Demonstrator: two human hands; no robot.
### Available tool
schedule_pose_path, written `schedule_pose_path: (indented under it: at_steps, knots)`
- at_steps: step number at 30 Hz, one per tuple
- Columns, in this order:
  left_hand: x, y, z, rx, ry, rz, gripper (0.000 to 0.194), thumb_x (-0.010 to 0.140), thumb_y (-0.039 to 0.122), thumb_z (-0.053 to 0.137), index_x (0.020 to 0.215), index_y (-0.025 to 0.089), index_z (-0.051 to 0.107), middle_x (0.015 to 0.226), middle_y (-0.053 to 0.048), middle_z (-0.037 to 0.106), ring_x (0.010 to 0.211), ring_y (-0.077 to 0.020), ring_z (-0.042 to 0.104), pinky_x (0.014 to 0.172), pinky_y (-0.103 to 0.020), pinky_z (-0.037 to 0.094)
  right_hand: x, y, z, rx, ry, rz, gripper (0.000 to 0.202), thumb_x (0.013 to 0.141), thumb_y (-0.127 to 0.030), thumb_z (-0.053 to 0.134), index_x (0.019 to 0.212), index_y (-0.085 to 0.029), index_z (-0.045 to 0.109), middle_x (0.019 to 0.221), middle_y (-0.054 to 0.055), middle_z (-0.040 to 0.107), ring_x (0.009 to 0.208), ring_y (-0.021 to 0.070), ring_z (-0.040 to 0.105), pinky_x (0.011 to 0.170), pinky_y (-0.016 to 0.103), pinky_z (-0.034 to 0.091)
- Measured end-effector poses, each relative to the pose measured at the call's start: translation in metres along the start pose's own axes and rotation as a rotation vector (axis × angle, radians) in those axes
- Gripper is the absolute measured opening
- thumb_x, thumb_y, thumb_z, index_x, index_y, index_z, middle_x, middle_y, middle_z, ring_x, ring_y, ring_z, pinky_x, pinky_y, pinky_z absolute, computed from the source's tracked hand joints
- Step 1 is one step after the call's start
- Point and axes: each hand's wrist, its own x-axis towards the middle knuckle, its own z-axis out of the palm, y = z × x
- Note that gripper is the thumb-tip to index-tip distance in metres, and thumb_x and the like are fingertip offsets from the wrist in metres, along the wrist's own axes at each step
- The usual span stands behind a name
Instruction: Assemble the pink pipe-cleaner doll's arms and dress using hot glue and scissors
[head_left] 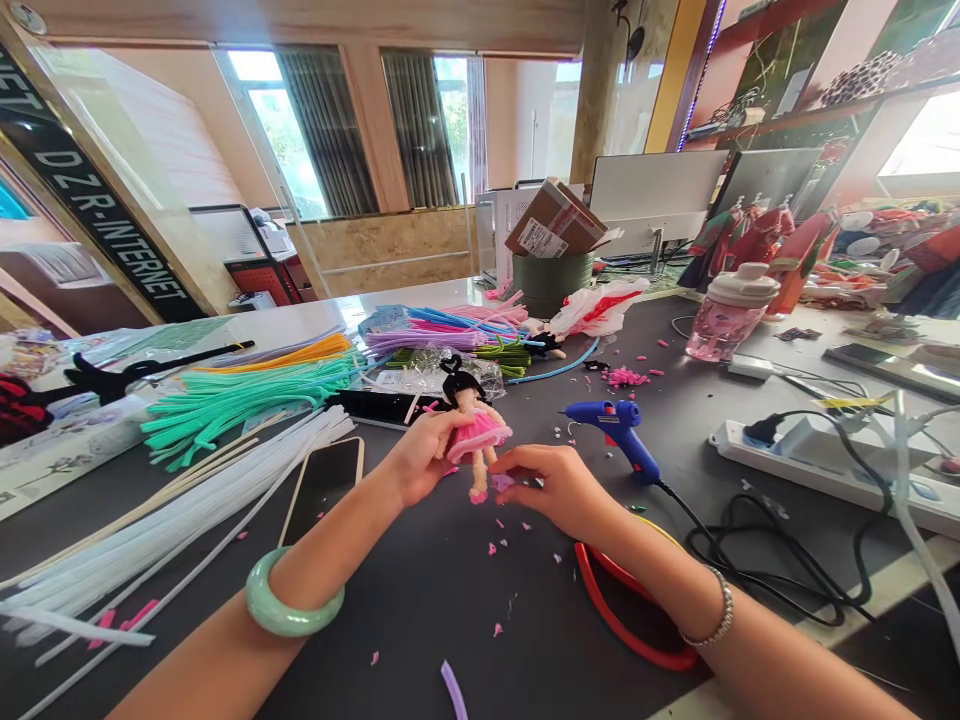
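My left hand point(429, 455) is closed around a small pipe-cleaner doll point(478, 432) with black hair, a pink dress and pink shoes, held upright above the dark table. Beside the doll's legs, my right hand point(551, 482) pinches a small light-purple piece point(501, 482), close to or touching one foot; I cannot tell which. A blue glue gun point(619, 435) lies to the right of my right hand. Below my right forearm is a red-handled tool point(600, 605), partly hidden. Pink scraps point(493, 549) are scattered under the doll.
White pipe cleaners point(217, 510), a phone point(322, 490) and green pipe cleaners point(247, 405) lie at left. More coloured bundles point(450, 330) are behind the doll. A pink bottle point(731, 312), power strip point(832, 480) and black cable point(780, 560) occupy the right side.
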Motion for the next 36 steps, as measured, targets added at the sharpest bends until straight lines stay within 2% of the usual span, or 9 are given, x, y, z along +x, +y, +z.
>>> schedule_pose_path:
  at_steps: [7, 11, 16, 20, 24, 29, 36]
  knots:
    - [-0.002, -0.001, 0.003, -0.005, 0.025, 0.000, 0.018, 0.070, 0.023, 0.055, 0.067, 0.012, 0.068, 0.045, -0.003, 0.058, 0.041, -0.0157, 0.052, 0.054, -0.030, 0.044, 0.002, 0.012, 0.005, 0.347, -0.058, 0.103, 0.019, 0.068, -0.030, 0.071, 0.081, -0.017, 0.066, 0.080, 0.001, 0.070, 0.079, 0.0200, 0.068, 0.074, 0.032, 0.052]
    - [-0.003, 0.001, 0.006, -0.024, -0.012, 0.015, 0.019, 0.071, 0.022, 0.055, 0.073, 0.011, 0.069, 0.050, -0.002, 0.058, 0.042, -0.0129, 0.049, 0.050, -0.026, 0.040, 0.003, 0.010, 0.005, 0.476, -0.079, 0.118, 0.020, 0.066, -0.031, 0.074, 0.076, -0.017, 0.063, 0.076, -0.001, 0.069, 0.076, 0.0175, 0.067, 0.072, 0.030, 0.051]
    - [-0.003, 0.000, 0.007, -0.048, -0.026, 0.052, 0.019, 0.072, 0.020, 0.054, 0.073, 0.011, 0.071, 0.064, -0.005, 0.064, 0.047, -0.0114, 0.047, 0.048, -0.023, 0.038, 0.002, 0.007, 0.003, 0.589, -0.104, 0.126, 0.021, 0.066, -0.031, 0.075, 0.074, -0.017, 0.062, 0.073, -0.002, 0.067, 0.072, 0.0144, 0.065, 0.068, 0.028, 0.049]
    - [-0.005, -0.001, 0.009, -0.057, -0.020, 0.075, 0.018, 0.072, 0.020, 0.054, 0.066, 0.012, 0.070, 0.070, -0.006, 0.066, 0.046, -0.0104, 0.045, 0.046, -0.024, 0.037, 0.002, 0.007, 0.003, 0.635, -0.114, 0.124, 0.021, 0.067, -0.031, 0.075, 0.074, -0.016, 0.061, 0.072, -0.003, 0.065, 0.067, 0.0117, 0.062, 0.066, 0.026, 0.047]
    - [-0.006, -0.002, 0.009, -0.054, 0.004, 0.075, 0.019, 0.071, 0.020, 0.056, 0.057, 0.011, 0.064, 0.064, -0.006, 0.063, 0.048, -0.0112, 0.047, 0.047, -0.024, 0.039, 0.003, 0.010, 0.003, 0.648, -0.130, 0.100, 0.020, 0.070, -0.028, 0.075, 0.073, -0.015, 0.061, 0.071, -0.004, 0.063, 0.066, 0.0107, 0.060, 0.066, 0.027, 0.047]
    - [-0.006, -0.002, 0.009, -0.041, -0.011, 0.051, 0.018, 0.071, 0.020, 0.056, 0.073, 0.007, 0.068, 0.062, -0.007, 0.061, 0.056, -0.0165, 0.055, 0.047, -0.025, 0.041, 0.003, 0.015, 0.003, 0.635, -0.163, 0.066, 0.011, 0.079, -0.022, 0.069, 0.080, -0.013, 0.061, 0.075, -0.003, 0.063, 0.067, 0.0116, 0.061, 0.068, 0.031, 0.051]
    - [-0.005, -0.001, 0.009, -0.034, -0.047, 0.041, 0.019, 0.072, 0.020, 0.054, 0.077, 0.008, 0.068, 0.068, -0.007, 0.064, 0.050, -0.0127, 0.053, 0.046, -0.024, 0.041, 0.003, 0.015, 0.002, 0.630, -0.163, 0.080, 0.012, 0.079, -0.023, 0.068, 0.082, -0.013, 0.063, 0.072, -0.003, 0.063, 0.065, 0.0114, 0.061, 0.066, 0.030, 0.051]
